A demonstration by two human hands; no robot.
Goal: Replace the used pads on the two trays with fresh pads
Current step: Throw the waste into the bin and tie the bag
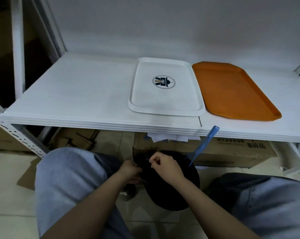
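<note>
A white tray [166, 104] with a round logo lies on the white shelf, and an orange tray [235, 90] lies just to its right. Neither tray has a pad on it. Below the shelf edge, between my knees, sits a black bin with a black bag [170, 187]. My left hand [130, 171] grips the bag's edge at the left. My right hand [164, 165] pinches the bag's edge at the top, fingers curled. White paper sheets [170, 137] stick out from under the shelf, on top of a cardboard box.
A blue plastic handle [204, 145] leans from the shelf edge down toward the bin. A cardboard box [232, 150] stands under the shelf behind the bin. Flattened cardboard [26, 176] lies on the tiled floor at left. The shelf [76, 94] runs left of the trays.
</note>
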